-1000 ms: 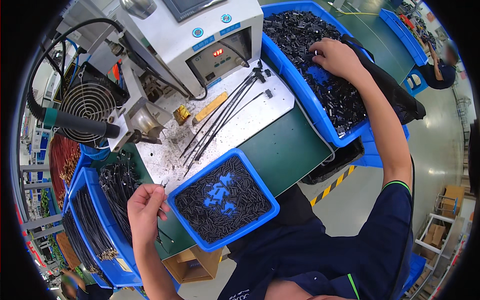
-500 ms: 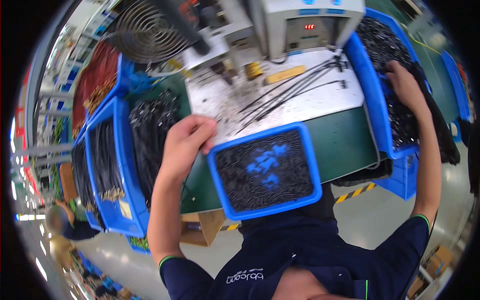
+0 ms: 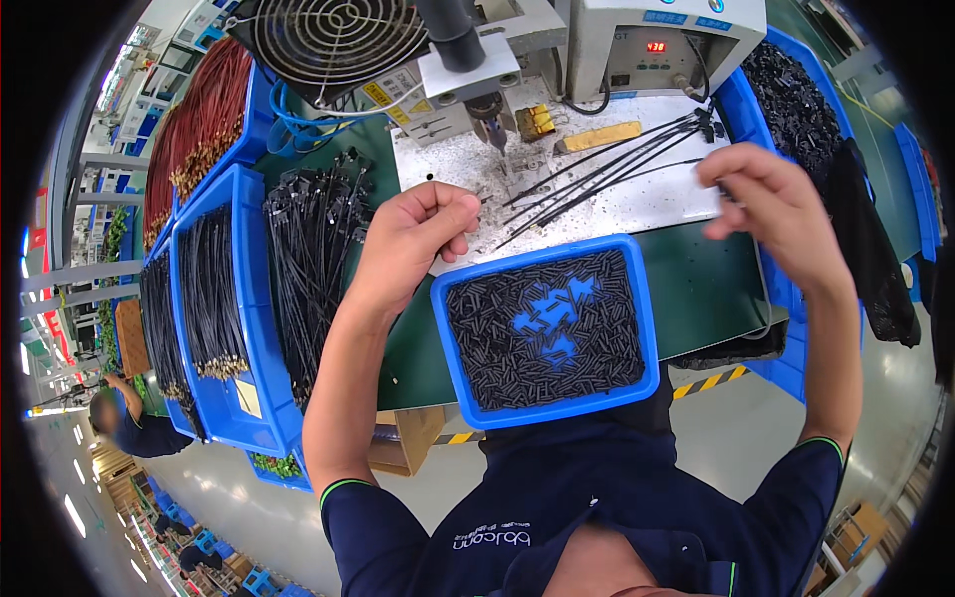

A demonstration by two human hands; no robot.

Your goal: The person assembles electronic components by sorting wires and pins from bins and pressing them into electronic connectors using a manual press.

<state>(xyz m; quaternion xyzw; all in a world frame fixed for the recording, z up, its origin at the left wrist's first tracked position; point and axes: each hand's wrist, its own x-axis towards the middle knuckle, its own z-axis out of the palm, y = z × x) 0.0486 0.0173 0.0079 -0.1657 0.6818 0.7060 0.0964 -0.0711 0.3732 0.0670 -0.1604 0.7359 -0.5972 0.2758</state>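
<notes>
My left hand (image 3: 420,237) is closed in a pinch over the white work plate (image 3: 453,169), left of the upright soldering tip (image 3: 500,139); whatever its fingers hold is mostly hidden. My right hand (image 3: 781,204) is raised at the plate's right end, pinching a small black plastic part (image 3: 727,191). Several black cables (image 3: 597,179) with black connectors at their right ends lie across the plate. Below them, a blue tray (image 3: 652,343) contains many short black tubes. The blue bin (image 3: 831,75) at the right holds a heap of small black plastic parts.
Blue bins (image 3: 261,328) of black cables stand at the left, beside loose black cables (image 3: 308,259) and a bin of red cables (image 3: 204,119). A round fan guard (image 3: 328,45) and a control box (image 3: 657,50) are at the back. Another person (image 3: 139,428) is far left.
My right hand has come out of the right bin toward the plate with a small black part. My left hand has shifted slightly right and stays pinched. The view has shifted a little.
</notes>
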